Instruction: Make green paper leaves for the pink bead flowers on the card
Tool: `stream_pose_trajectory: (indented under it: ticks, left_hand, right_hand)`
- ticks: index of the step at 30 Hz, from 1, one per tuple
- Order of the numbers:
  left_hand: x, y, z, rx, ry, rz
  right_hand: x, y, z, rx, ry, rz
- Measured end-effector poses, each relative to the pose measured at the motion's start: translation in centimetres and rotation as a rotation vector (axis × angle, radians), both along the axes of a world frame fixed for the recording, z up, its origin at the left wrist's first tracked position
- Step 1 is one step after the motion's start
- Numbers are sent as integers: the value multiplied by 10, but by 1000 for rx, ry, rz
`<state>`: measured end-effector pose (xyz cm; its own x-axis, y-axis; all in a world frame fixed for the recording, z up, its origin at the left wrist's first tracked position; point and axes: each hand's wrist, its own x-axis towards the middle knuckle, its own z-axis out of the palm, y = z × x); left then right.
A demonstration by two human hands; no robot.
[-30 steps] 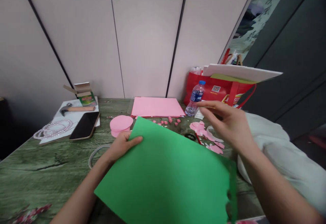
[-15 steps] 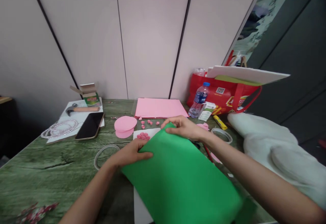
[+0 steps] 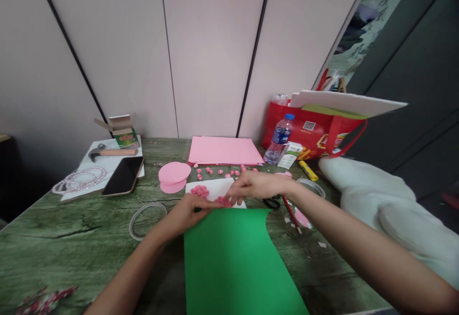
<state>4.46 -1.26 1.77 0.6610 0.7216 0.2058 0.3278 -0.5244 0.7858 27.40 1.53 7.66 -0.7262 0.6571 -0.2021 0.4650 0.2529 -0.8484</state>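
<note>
A sheet of green paper [image 3: 233, 257] lies toward me over a white sheet [image 3: 214, 188], whose far part shows past the green edge. My left hand [image 3: 193, 213] is closed at the green paper's far left corner, thumb on top and index finger stretched along the edge. Just beyond that edge, my right hand [image 3: 256, 185] has its fingers bent down and slightly apart by a pink flower shape [image 3: 224, 201] on the white sheet. It has no hold on the green paper. Another pink flower shape [image 3: 200, 190] sits left of it. Small pink pieces [image 3: 210, 171] lie in a row behind.
Pink paper circles [image 3: 174, 174], a pink paper stack [image 3: 225, 150], a phone [image 3: 124, 175] and a hammer [image 3: 116, 152] lie around. At right are scissors [image 3: 272, 203], a red pencil [image 3: 292, 214], a water bottle [image 3: 279, 139], a glue stick [image 3: 308, 170] and a red bag [image 3: 311, 131].
The green paper has come down from a raised, tilted pose to lie flatter. My right hand has let go of its far corner and moved to the pink flower shape.
</note>
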Motion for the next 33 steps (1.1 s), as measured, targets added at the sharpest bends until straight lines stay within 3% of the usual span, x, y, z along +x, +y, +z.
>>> stream_pose_trajectory:
  ticks: [3,7,12,17,22,27,33]
  left_hand:
    - [1,0,-3,80,45,32]
    - [1,0,-7,101,9,101]
    - [1,1,-1,-195,-144,216]
    - [0,3,3,-407,-187,153]
    - [7,0,1,-493,-197,157]
    - [10,-2,-1,-544,-214,178]
    - [4,-1,0,-685,-245,198]
  right_hand:
    - [-15,2,-11,-17,-29,63]
    - [-15,7,-30,-52,-17,77]
    - [-4,8,-40,-76,15,2]
    - [6,6,-43,-38,16,-113]
    - [9,-1,-40,-47,7,-118]
    - [-6,-8,-36,-46,37,-79]
    - [-20,-8,-47,34,52,-176]
